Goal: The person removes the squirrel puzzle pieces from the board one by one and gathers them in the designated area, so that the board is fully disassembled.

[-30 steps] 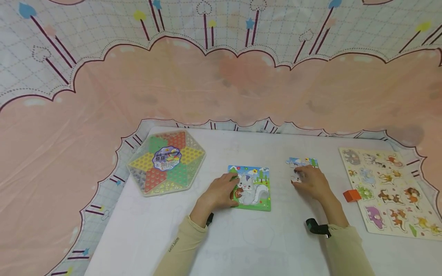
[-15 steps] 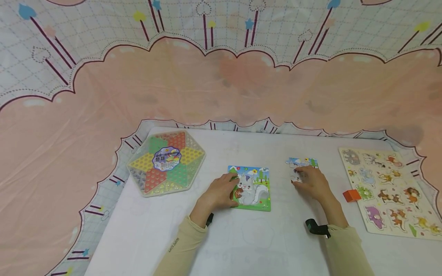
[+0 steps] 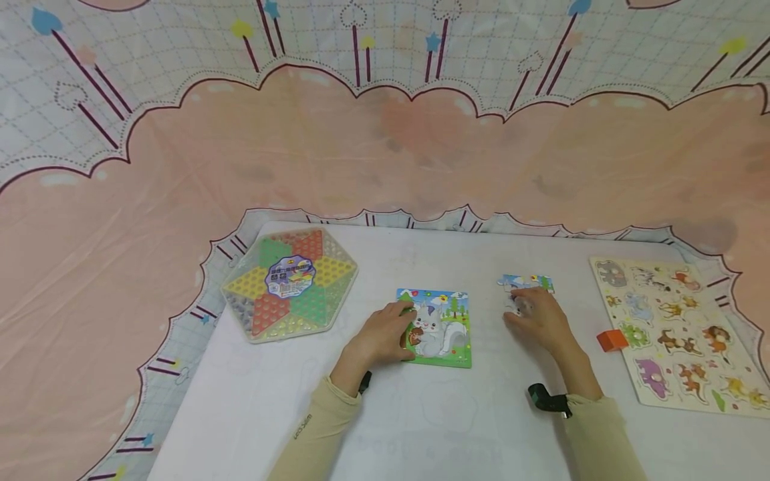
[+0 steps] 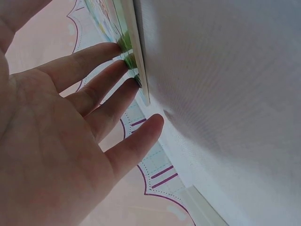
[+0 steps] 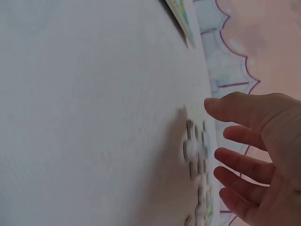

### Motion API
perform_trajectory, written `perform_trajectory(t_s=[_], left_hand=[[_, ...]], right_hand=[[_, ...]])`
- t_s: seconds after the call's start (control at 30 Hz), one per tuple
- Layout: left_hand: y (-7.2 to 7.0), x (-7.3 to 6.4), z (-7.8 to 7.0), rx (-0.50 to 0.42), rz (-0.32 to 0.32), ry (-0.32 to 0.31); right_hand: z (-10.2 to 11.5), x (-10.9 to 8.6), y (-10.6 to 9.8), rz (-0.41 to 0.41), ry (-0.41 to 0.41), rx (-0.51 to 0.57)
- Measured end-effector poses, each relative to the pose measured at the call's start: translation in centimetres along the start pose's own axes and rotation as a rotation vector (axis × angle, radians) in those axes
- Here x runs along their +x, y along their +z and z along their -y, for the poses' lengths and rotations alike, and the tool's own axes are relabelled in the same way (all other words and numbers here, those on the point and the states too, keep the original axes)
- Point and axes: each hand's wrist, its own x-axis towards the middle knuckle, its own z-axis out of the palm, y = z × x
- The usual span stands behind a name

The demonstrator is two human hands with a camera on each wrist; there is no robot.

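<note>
The head camera looks forward and down from high over the white table [image 3: 433, 414]. Each wrist camera sits close, tipped sideways: the left shares the left hand [image 3: 380, 332] and squirrel board [image 3: 442, 339] with the head view, the right shares the right hand [image 3: 544, 321] and puzzle pieces [image 3: 522, 282].

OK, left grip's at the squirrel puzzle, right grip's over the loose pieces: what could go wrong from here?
The loose pieces appear stacked, so the right grip could scatter them. The left grip is at the edge of the squirrel puzzle; a sideways push might slide it. The orange block sits near the right forearm and could get knocked.
</note>
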Motion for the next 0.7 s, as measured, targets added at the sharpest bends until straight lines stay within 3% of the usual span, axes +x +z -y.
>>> perform_trajectory(t_s=[0.3, 0.7], left_hand=[[0.0, 0.1, 0.0, -0.007, -0.002, -0.008], [0.0, 0.1, 0.0, -0.007, -0.010, 0.002]], right_hand=[[2.7, -0.2, 2.2, -0.017, -0.076, 0.094], [6.3, -1.4, 4.7, 0.028, -0.142, 0.074]])
